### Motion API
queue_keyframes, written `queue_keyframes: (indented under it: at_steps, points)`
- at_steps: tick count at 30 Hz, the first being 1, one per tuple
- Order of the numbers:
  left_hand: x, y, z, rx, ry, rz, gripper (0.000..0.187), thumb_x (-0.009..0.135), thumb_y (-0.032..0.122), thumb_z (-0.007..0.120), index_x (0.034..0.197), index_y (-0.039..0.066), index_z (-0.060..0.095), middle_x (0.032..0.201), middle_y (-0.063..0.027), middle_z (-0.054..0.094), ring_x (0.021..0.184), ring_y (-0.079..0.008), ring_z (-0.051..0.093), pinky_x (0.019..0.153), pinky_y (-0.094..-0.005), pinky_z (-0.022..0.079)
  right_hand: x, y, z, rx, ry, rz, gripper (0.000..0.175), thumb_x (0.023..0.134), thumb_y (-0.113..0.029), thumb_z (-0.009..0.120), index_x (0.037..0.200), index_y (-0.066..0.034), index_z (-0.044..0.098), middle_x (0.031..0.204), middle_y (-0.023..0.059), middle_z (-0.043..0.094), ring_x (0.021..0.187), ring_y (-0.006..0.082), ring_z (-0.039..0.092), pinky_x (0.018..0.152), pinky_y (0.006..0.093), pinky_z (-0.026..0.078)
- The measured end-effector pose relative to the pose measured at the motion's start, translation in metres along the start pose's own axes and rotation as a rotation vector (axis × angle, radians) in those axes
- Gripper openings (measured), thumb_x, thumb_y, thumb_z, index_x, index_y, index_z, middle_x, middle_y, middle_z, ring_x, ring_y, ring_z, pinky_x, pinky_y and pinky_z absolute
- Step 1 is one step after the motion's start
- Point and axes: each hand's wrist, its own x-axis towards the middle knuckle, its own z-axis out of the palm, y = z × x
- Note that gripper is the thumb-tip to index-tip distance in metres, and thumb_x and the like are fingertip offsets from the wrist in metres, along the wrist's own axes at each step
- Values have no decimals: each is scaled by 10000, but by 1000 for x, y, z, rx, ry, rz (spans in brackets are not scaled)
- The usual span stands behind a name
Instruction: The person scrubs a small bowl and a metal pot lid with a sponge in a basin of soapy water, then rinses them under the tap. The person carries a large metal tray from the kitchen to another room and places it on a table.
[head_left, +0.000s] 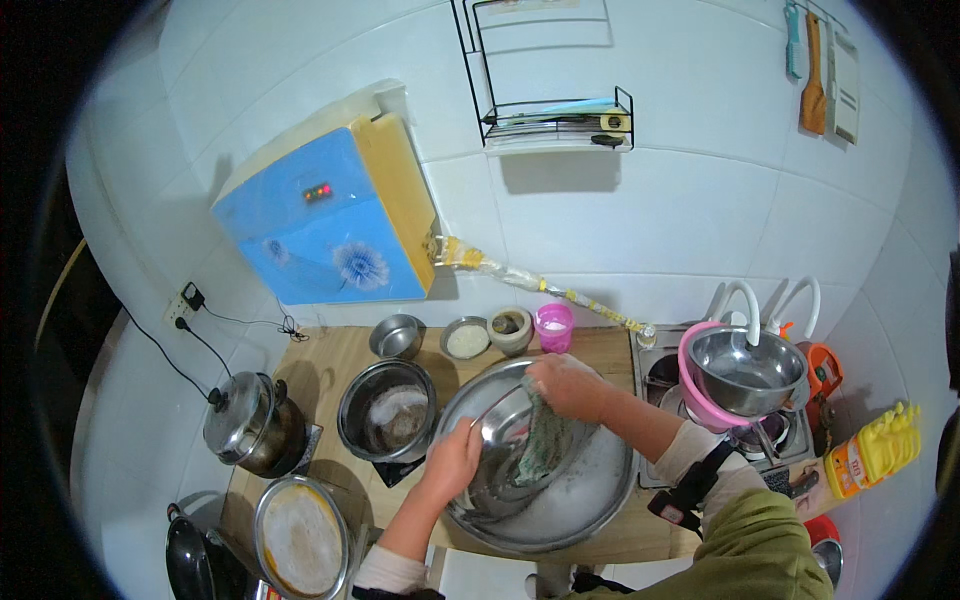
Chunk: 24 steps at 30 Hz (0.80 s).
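A large metal basin (570, 510) holding suds stands on the wooden counter before me. Over it, my left hand (453, 459) grips the near-left edge of a shiny metal bowl (495, 487), tilted inside the basin. My right hand (564, 384) is closed on a wet greenish cloth (541, 442) at the bowl's far rim, and the cloth hangs down into the bowl. The bowl's underside is hidden.
Left of the basin are a metal pot with foamy contents (397, 416), a lidded pot (255, 424) and a round tray (304, 536). Behind stand a small metal bowl (396, 337), a stone mortar (510, 331) and a pink cup (554, 328). At right, the sink (645, 450) holds stacked basins (746, 367).
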Motion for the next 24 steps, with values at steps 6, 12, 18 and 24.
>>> queue_keyframes:
  at_steps: [6,12,18,24]
  points:
    - [17,10,11,129,17,35,207,845,223,473,761,35,492,631,-232,528,605,-402,522,516,-480,385,8,-13,1,-28,-215,-73,103,717,-103,469,776,-26,502,822,162,546,805,320,534,714,399,411]
    - [-30,-34,32,-94,311,-13,188,834,190,507,747,23,518,601,-206,514,553,-373,515,479,-411,386,-40,19,-1,-5,-73,217,146,759,-93,444,857,4,494,859,209,533,800,332,545,715,418,416]
    - [-29,-33,24,-188,230,-84,220,836,213,504,739,15,516,632,-206,522,591,-382,526,508,-404,403,-59,28,6,117,-87,455,180,775,-92,427,917,10,468,891,220,514,860,348,521,752,407,406]
    - [26,15,14,136,7,50,327,849,319,443,740,20,516,653,-219,539,630,-412,517,562,-465,401,-16,4,0,85,-90,30,185,739,-62,451,915,-10,478,891,219,517,877,364,505,762,419,398]
